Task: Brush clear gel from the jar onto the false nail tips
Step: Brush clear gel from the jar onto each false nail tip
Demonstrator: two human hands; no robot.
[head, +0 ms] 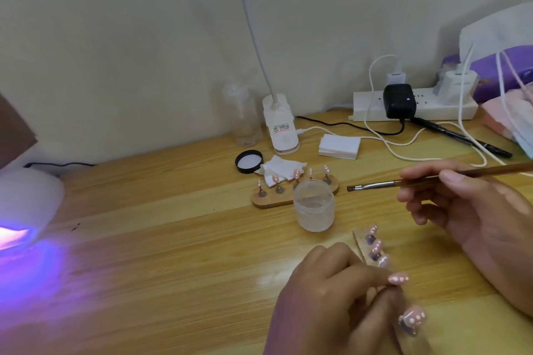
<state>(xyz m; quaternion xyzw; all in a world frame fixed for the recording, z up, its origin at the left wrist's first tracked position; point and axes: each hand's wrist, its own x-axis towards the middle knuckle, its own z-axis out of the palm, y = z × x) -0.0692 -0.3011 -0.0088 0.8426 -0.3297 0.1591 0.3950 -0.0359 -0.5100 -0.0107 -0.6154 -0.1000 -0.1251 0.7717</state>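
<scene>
Fingers of the left hand [331, 297] pinch the near wooden holder [362, 245] of pink false nail tips [399, 279]. Farther, the right hand [473, 210] grips the brush [389, 183], its long axis pointing left, bristles just right of the open gel jar [313, 204].

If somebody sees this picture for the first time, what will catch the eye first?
The violet glow of the curing lamp at the left edge of the table stands out first. Next comes the right hand, holding a brush in the air right of the open jar. Near the bottom, the left hand pinches a strip of nail tips, pink with white dots.
</scene>
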